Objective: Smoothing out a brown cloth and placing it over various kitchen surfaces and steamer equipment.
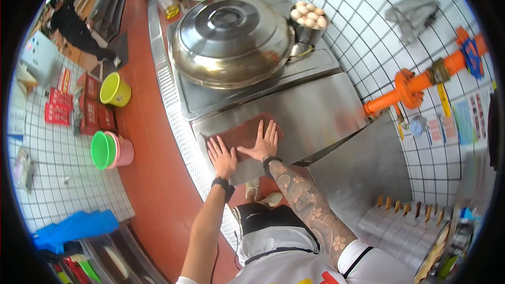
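A reddish-brown cloth (pixel 240 128), spread flat, lies on the stainless steel counter (pixel 315 114). My left hand (pixel 222 157) rests palm down on its near left corner, fingers slightly apart. To the right, my right hand (pixel 262 141) presses flat on the cloth with the thumb stretched toward the left hand. Neither hand grips anything. Just beyond the cloth is the stove top (pixel 193 104), carrying a large wok covered by a domed metal lid (pixel 232 43).
A metal pot of eggs (pixel 308 23) stands by the tiled wall, right of the lid. An orange pipe (pixel 424 81) with a valve juts from that wall. Cleavers (pixel 398 225) stand in a row at lower right. Buckets (pixel 124 152) line the left wall; a person (pixel 75 27) is farther back.
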Available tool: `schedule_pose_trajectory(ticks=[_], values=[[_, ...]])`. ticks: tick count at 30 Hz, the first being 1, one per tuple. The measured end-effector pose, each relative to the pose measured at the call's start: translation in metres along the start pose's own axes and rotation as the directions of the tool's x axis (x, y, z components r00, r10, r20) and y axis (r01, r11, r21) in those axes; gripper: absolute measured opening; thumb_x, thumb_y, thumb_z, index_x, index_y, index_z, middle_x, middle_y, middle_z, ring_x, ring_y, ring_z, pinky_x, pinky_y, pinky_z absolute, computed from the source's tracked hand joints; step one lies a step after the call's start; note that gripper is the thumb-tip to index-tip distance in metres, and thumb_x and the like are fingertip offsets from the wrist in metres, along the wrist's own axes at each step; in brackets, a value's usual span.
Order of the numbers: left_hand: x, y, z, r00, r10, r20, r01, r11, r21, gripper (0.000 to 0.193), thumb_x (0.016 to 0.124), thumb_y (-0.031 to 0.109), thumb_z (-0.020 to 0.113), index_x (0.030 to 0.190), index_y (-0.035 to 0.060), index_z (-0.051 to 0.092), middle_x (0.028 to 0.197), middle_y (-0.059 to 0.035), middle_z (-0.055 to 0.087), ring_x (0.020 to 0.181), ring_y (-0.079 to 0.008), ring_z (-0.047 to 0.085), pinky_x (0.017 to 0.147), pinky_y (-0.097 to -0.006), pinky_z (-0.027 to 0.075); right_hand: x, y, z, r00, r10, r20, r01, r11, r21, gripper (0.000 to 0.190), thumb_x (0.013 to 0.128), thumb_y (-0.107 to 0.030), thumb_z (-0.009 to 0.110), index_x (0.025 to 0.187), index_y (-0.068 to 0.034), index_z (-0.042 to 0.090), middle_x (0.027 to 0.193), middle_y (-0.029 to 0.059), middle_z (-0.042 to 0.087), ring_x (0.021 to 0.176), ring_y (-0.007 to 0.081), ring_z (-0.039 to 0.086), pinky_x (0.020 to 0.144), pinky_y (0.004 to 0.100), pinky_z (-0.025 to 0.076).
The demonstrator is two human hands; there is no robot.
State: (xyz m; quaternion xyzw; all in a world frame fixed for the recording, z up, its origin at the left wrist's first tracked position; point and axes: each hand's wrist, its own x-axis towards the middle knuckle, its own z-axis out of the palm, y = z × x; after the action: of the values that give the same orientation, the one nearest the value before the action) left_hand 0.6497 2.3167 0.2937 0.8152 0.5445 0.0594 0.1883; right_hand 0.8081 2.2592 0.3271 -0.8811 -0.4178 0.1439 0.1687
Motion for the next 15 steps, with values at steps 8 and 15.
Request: schedule_pose_trajectory(ticks=[8, 15], values=[[-0.067, 0.024, 0.023, 0.999, 0.037, -0.040, -0.033, 0.996, 0.086, 0.081, 0.095, 0.041, 0.050, 0.155, -0.0022, 0.015, 0.159, -0.0309, 0.011, 0.148, -0.0471, 0.008, 0.118, -0.0572, 0.015, -0.069, 0.044, -0.022, 0.998, 0.060, -0.024, -0.057, 0.994, 0.089, 0.136, 0.059, -0.071, 0.079, 0.159, -0.012, 0.007, 0.163, 0.0241, 0.004, 0.152, 0.0358, 0.003, 0.121, 0.0477, 0.010], [-0.086, 0.052, 0.034, 0.996, -0.012, 0.091, 0.005, 0.997, 0.080, 0.085, 0.096, 0.046, 0.048, 0.155, -0.0026, 0.011, 0.160, -0.0320, 0.001, 0.148, -0.0487, -0.001, 0.118, -0.0587, 0.009, -0.085, 0.072, -0.038, 0.991, 0.127, -0.046, -0.119, 0.982, 0.147, 0.137, 0.057, -0.069, 0.081, 0.158, -0.012, 0.008, 0.163, 0.0238, 0.004, 0.152, 0.0352, 0.006, 0.121, 0.0475, 0.012]])
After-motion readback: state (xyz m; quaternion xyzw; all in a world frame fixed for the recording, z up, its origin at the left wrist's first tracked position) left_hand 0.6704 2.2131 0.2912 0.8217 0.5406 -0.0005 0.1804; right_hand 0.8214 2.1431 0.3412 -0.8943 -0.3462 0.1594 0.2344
